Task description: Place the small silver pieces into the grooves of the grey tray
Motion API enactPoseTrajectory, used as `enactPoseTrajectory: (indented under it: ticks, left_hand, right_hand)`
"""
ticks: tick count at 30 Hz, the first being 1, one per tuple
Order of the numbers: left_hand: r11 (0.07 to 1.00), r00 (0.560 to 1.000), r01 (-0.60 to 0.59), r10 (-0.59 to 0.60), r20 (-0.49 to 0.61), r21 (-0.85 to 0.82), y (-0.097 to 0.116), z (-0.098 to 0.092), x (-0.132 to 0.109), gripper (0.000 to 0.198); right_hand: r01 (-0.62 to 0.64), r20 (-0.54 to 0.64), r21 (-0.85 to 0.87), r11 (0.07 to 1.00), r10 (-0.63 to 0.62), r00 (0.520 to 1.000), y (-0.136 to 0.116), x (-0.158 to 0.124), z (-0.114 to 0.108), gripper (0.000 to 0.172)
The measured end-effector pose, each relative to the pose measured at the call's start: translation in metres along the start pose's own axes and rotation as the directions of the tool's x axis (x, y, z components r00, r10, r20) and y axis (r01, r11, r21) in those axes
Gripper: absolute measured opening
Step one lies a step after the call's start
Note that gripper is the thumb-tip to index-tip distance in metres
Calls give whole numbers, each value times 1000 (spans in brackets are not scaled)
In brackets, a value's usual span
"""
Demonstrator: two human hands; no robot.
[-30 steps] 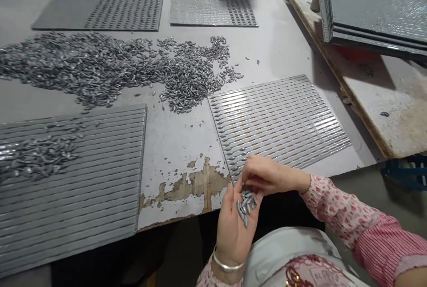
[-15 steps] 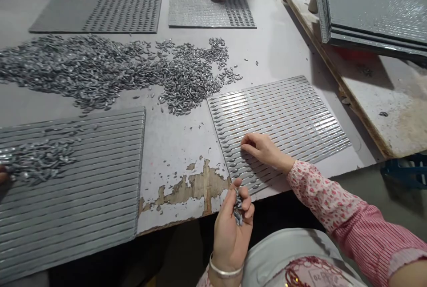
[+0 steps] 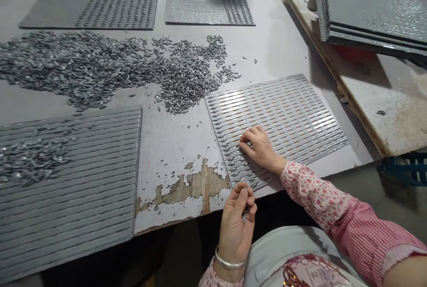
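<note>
Small grey spindle-shaped pieces are held in my left hand (image 3: 237,222), its fingers curled around them just off the table's front edge, with one piece at the thumb tip. My right hand (image 3: 259,148) rests on a grooved grey board (image 3: 283,113), thumb and forefinger brought together near its left part; whatever is between them is too small to make out. Rows of the same pieces line the board's left side. A large heap of loose grey pieces (image 3: 180,76) lies beyond the board to the left.
At the left lies another grooved board (image 3: 100,180) with a pile of pieces (image 3: 33,160) on it. Across the table, other people's hands work at two boards (image 3: 120,9) (image 3: 207,7). Stacked boards (image 3: 373,11) stand on a side table (image 3: 400,113) at the right.
The fingers of my left hand have closed further over the pieces, with the thumb now against the forefinger. My right hand has shifted slightly. At the far left, another person's hand has left the view.
</note>
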State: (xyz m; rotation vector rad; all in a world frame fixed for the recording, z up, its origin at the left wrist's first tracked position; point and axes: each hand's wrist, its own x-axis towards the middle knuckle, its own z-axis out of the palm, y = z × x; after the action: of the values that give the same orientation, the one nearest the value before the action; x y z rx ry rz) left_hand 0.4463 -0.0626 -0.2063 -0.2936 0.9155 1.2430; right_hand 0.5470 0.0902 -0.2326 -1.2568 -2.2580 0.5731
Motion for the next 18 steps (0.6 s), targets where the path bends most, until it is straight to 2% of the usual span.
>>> enactPoseTrajectory:
  ticks: [1,3,5,7,8,11,13,16,18]
  left_hand:
    - [1000,1000,-3,3,-3,7,-1,0,0,22]
    - [999,1000,-5,6,-14,41,-4,0,0,23]
    - [996,1000,1,1,-25,89,-9,1,0,26]
    - [992,1000,21,-18,-24,128,-16,0,0,28]
    - [989,999,34,-32,-19,142,-20,0,0,28]
    - [981,996,91,-94,6,171,-33,-2,-2,29]
    - [974,991,128,-133,13,184,-40,-4,-4,28]
    - [970,988,149,-152,3,190,-46,-6,-6,24]
    - [971,987,156,-158,-5,181,-47,-8,-8,28]
  right_hand:
    - [15,29,97,995,-17,999,-1,-4,-7,9]
    - [38,161,330,943,-96,982,-4,-17,-24,10]
    - [30,319,521,853,-228,920,-7,-36,-41,14]
    - [-1,398,611,792,-306,865,-9,-57,-54,21]
    - [-22,409,626,780,-304,861,-9,-68,-57,24]
    - [-84,383,627,774,-212,899,-8,-95,-60,23]
    - [-98,375,618,780,-183,909,-5,-107,-59,20]
    - [-84,345,557,826,-138,928,0,-115,-58,23]
    - [-87,277,456,885,-48,960,2,-115,-58,23]
